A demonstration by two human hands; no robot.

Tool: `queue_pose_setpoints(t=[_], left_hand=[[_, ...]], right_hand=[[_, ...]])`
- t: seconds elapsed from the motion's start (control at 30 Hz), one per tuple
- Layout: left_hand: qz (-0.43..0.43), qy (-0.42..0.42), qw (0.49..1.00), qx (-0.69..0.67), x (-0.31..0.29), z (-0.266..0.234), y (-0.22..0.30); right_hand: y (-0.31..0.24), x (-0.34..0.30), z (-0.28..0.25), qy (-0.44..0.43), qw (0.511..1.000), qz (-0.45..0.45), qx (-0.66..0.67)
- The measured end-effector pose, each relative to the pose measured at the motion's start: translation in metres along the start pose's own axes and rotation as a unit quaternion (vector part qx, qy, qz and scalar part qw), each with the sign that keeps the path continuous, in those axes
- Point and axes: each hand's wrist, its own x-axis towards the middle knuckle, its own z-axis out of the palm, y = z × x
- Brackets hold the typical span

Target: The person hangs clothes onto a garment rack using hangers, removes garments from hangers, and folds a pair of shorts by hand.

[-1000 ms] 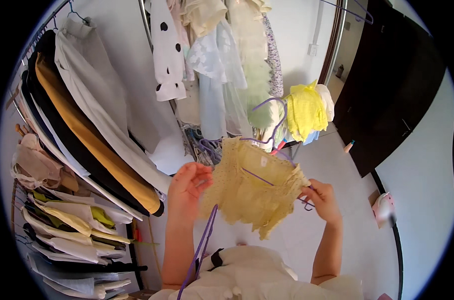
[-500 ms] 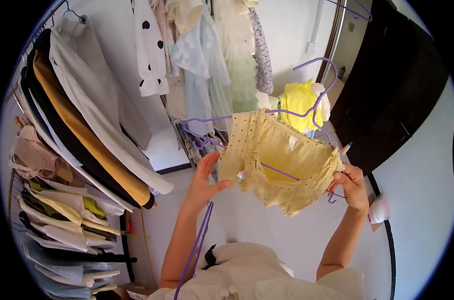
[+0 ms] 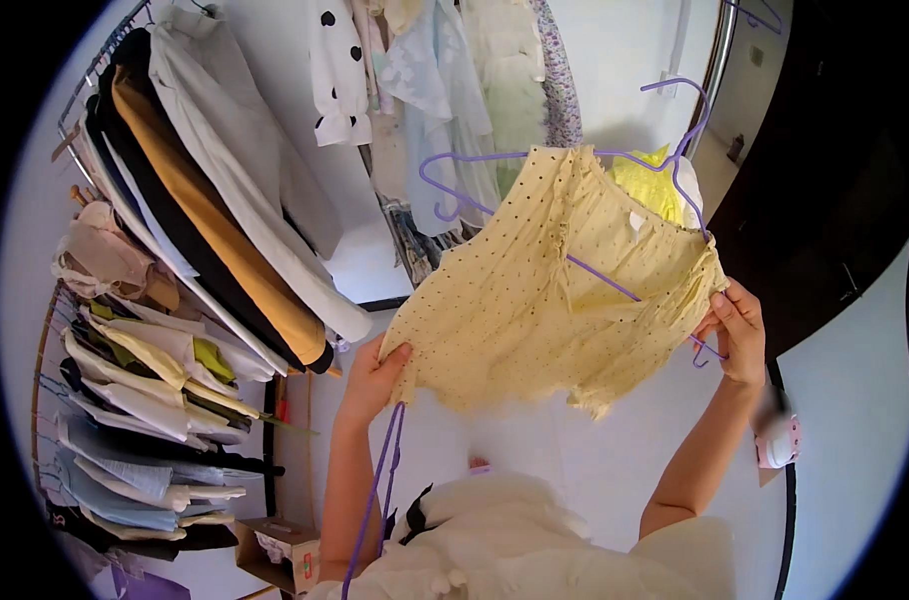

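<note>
The clothes rack (image 3: 225,200) fills the picture from 9 to 12 o'clock, full of hanging garments. At the centre, the pale yellow dotted top (image 3: 555,290) is spread wide (a purple hanger (image 3: 600,275) runs through it). The left hand (image 3: 373,378) pinches its lower corner at 7 o'clock. The right hand (image 3: 740,330) is closed on its edge at 3 o'clock.

Both forearms: bare, raised from the lower edge, toward 12 o'clock. Left hand (image 3: 373,378): at 9 o'clock, fingers curled, pinching closed. Right hand (image 3: 739,332): at 3 o'clock, higher, fingers closed in a grip.
</note>
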Motion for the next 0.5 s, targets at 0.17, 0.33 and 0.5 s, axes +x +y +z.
queue_pose_setpoints(t=[0.17,0.33,0.5], left_hand=[[0.045,0.077,0.996,-0.01,-0.041,-0.005,-0.001],[0.004,0.116,0.99,-0.079,-0.102,0.005,0.013],[-0.009,0.092,0.977,-0.19,-0.176,0.016,-0.003]], right_hand=[[-0.005,-0.011,0.002,-0.028,0.999,0.02,0.01],[-0.012,-0.015,0.008,-0.072,0.995,0.047,0.045],[-0.043,-0.017,0.024,-0.137,0.988,0.04,0.058]])
